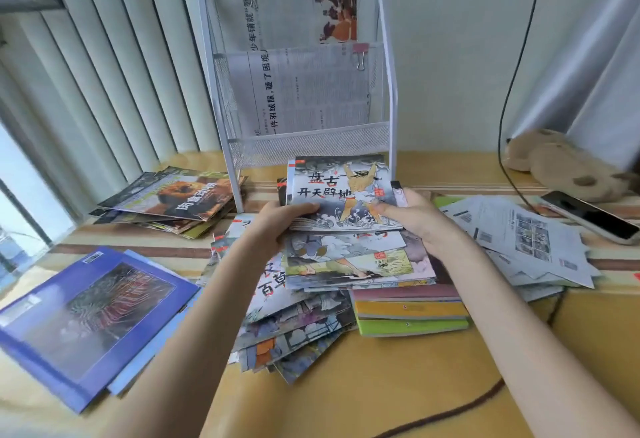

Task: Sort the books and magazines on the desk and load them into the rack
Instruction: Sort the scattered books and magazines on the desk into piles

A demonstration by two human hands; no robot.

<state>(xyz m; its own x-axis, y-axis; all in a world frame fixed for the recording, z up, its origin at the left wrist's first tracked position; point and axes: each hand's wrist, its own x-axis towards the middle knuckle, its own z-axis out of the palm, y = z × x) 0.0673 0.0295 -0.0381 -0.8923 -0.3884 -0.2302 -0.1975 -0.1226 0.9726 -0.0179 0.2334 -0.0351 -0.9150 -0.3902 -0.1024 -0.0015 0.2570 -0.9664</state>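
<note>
- Yellow striped desk [346, 385] runs up to a pale wall and vertical blinds, with loose piles spread across it and a white mesh rack [393, 98] standing at the back.
- Your left hand [277, 221] and right hand [415, 217] are both closed on a picture book [341, 191] with an ink-style cover, thumbs on top at its lower corners, lifting it off the central pile [311, 299] just in front of the rack's bottom pocket.
- The rack's two upper pockets already hold clipped printed sheets [304, 91]; the lowest pocket looks free, and it is the nearest slot for this book.
- Other stacks lie apart: animal magazines [180, 198] to the left by the rack's leg, blue booklets [90, 319] at the near left, thin coloured notebooks [408, 316] to the right of the central pile, and printed papers [519, 243] at the far right beside a phone [592, 215].
- Watch the central pile: it is fanned out and slanted, so dragging the book rather than lifting it clear could pull the covers below along with it and send them sliding toward the desk's near edge.
- You may be holding several thin books at once; a loose pinch could let the lower ones slip out on the way.
- Mind the mesh lip of the bottom pocket, which could catch a corner and bend the cover.
</note>
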